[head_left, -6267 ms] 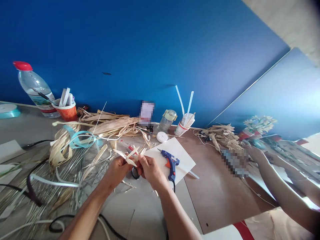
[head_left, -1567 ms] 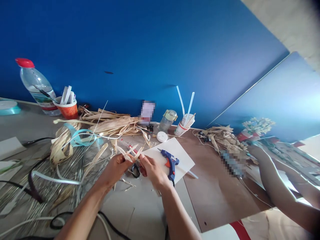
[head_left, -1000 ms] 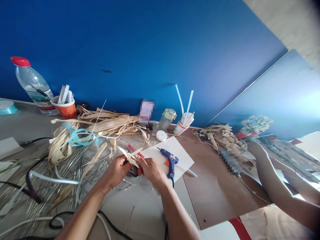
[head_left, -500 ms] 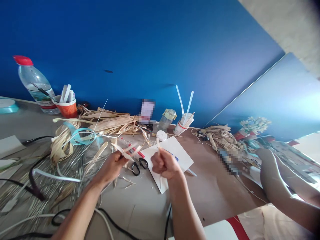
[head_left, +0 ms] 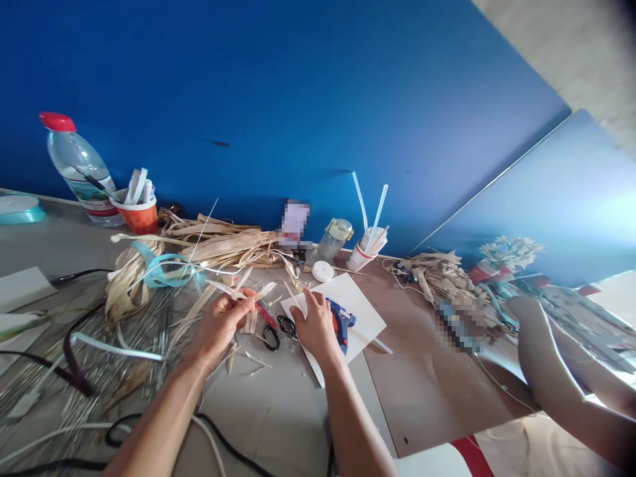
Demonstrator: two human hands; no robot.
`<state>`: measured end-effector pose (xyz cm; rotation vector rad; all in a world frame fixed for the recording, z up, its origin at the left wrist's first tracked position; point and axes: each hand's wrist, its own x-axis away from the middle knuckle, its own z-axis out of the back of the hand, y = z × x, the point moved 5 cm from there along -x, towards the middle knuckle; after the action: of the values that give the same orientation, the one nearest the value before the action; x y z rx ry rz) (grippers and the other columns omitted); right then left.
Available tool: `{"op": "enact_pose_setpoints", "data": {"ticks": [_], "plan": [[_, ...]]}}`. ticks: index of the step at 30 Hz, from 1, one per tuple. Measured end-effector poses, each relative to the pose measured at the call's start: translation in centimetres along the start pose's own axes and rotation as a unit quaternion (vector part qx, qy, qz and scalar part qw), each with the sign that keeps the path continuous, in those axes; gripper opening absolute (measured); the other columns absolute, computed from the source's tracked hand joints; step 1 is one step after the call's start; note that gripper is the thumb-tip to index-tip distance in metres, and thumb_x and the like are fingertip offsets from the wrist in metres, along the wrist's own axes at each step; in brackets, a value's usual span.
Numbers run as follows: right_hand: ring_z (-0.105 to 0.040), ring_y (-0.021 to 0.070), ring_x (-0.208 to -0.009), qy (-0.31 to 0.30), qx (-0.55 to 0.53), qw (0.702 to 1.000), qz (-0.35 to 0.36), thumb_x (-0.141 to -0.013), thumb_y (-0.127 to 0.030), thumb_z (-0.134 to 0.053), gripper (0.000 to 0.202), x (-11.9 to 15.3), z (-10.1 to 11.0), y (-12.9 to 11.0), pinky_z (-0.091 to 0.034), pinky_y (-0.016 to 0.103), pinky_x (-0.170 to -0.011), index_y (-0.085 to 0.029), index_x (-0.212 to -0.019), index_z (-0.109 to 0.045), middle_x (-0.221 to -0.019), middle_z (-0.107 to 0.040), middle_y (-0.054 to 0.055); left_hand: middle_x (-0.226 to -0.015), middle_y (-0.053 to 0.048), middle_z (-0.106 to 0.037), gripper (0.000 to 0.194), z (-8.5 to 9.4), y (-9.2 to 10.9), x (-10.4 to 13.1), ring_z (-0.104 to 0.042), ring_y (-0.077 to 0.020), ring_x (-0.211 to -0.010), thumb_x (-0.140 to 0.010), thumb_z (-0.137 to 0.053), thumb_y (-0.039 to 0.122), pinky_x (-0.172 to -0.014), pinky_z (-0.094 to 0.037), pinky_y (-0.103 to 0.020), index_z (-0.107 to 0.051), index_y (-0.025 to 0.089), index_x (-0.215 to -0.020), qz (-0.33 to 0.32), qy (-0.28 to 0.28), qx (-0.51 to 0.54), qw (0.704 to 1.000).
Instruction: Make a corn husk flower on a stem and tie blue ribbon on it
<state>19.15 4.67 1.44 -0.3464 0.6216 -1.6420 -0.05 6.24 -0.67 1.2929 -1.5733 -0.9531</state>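
Note:
My left hand [head_left: 226, 321] pinches a small flower-like piece of pale husk strips [head_left: 263, 290], its petals spreading out from the fingertips. My right hand [head_left: 315, 321] is over the white board [head_left: 365, 311], fingers forward and apart, with a thin pale strip [head_left: 291, 295] by its fingertips; whether it is gripped I cannot tell. Just right of that hand lies a blue and orange glue gun [head_left: 344, 326] on the board. Black-handled scissors [head_left: 271, 336] lie between my hands.
Dried husks [head_left: 228, 245] lie along the blue wall. Behind are a bottle [head_left: 82, 165], an orange cup [head_left: 140, 215], a jar [head_left: 332, 240] and a straw cup [head_left: 365, 255]. Wires [head_left: 154, 331] and cables cover the left. Another person's arm [head_left: 551, 371] is at right.
My right hand has opened from a fist and turned palm down, moving slightly left. The glue gun shows more fully. My left hand has shifted slightly left, and the husk petals are spread wider.

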Motion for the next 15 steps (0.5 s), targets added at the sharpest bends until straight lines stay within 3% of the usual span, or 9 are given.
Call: {"op": "enact_pose_setpoints", "data": {"ticks": [4,9,15], "plan": [[-0.060,0.0205,-0.098,-0.024,-0.036,0.999,0.025,-0.085,-0.012,-0.046,0.030,0.3,0.3,-1.2,-0.043,0.029,-0.086,-0.017,-0.107,-0.066,-0.106,-0.067,0.010,-0.054,0.008,-0.049,0.026,-0.6,0.6,0.3,-0.039,-0.0064,-0.042,-0.065,-0.077,0.033,-0.044,-0.031,-0.021,-0.056,0.020,-0.074,0.011,-0.006,0.084,0.996],[-0.063,0.0188,-0.077,-0.140,-0.005,0.989,0.039,-0.087,-0.018,-0.050,0.019,1.2,-0.6,-2.4,-0.042,0.026,-0.068,-0.018,-0.087,-0.069,-0.083,-0.071,0.006,-0.055,0.008,-0.049,0.024,-0.8,1.0,0.4,-0.029,-0.0025,-0.040,-0.067,-0.076,0.027,-0.041,-0.028,-0.017,-0.056,0.017,-0.073,-0.003,-0.007,0.139,0.990],[-0.063,0.0169,-0.082,-0.125,-0.034,0.987,0.091,-0.086,-0.018,-0.052,0.018,2.1,-1.5,-4.1,-0.043,0.024,-0.073,-0.018,-0.093,-0.069,-0.091,-0.070,0.007,-0.056,0.008,-0.048,0.021,-0.7,0.9,0.4,-0.030,-0.0018,-0.042,-0.069,-0.076,0.021,-0.042,-0.029,-0.015,-0.057,0.016,-0.075,0.013,-0.025,0.181,0.983]]}}
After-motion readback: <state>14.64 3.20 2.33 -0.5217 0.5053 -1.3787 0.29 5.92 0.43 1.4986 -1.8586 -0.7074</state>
